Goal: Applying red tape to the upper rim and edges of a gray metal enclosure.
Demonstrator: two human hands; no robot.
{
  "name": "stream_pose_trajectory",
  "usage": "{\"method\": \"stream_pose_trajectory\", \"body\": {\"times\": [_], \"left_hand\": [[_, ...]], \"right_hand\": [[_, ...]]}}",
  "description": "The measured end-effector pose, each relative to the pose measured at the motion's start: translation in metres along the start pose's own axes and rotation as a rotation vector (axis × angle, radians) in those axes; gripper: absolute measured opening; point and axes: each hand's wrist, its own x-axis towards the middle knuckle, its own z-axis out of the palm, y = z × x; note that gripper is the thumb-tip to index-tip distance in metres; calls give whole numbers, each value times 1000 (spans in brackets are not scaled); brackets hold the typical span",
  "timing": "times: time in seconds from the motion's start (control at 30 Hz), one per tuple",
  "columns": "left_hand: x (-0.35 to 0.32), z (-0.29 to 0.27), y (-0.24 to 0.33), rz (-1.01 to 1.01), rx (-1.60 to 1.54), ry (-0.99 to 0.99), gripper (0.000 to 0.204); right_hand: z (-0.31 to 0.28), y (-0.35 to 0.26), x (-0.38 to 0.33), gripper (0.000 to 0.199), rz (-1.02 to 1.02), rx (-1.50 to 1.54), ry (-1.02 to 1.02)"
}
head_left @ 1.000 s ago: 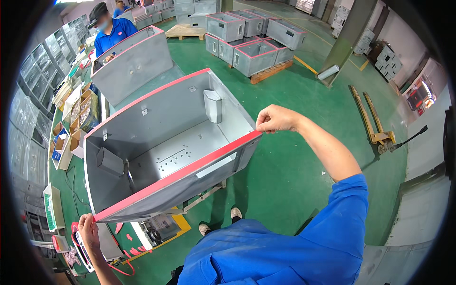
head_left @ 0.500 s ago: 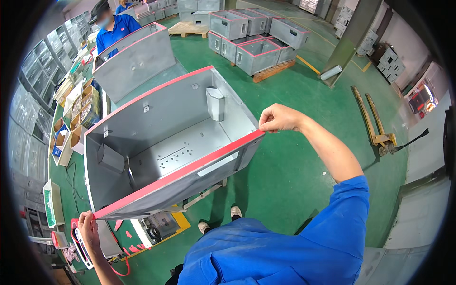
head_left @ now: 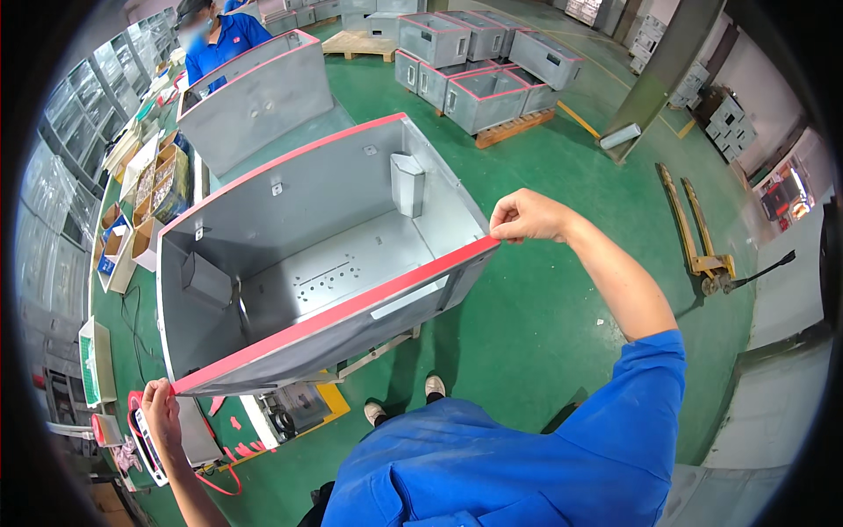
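A large open grey metal box (head_left: 307,193) stands in front of me, its inside facing up. Red tape (head_left: 334,312) runs along its near rim, and more red edging lines the far rim. At the right end of the near rim, the fingers of my right hand (head_left: 531,216) are pinched on the end of the tape. My left hand (head_left: 162,413) pinches the other end at the box's near left corner. Small holes and a slot show in the box's inner panel, with a grey bracket at either end.
A workbench on the left carries cardboard bins of small parts (head_left: 162,180) and a white tray (head_left: 97,360). Behind the box stands another grey box (head_left: 259,101), with a co-worker (head_left: 224,44) beside it. Stacked boxes (head_left: 483,92) rest on pallets; a yellow pallet jack (head_left: 702,237) is at right.
The view has shifted slightly, so the box and surroundings sit a little differently in the picture. Both hands keep their pinch at the two ends of the near rim.
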Motion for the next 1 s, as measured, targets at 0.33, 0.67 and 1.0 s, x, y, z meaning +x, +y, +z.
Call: {"method": "stream_pose_trajectory", "body": {"times": [0.33,0.67,1.0], "left_hand": [[-4,11,19,-224,-269,55,13],[-6,20,30,-236,-314,79,13],[-7,19,26,-305,-229,110,15]], "right_hand": [[8,3,-1,10,-31,-53,60],[12,-4,-6,11,38,-20,98],[9,-22,-4,11,92,-173,31]]}}
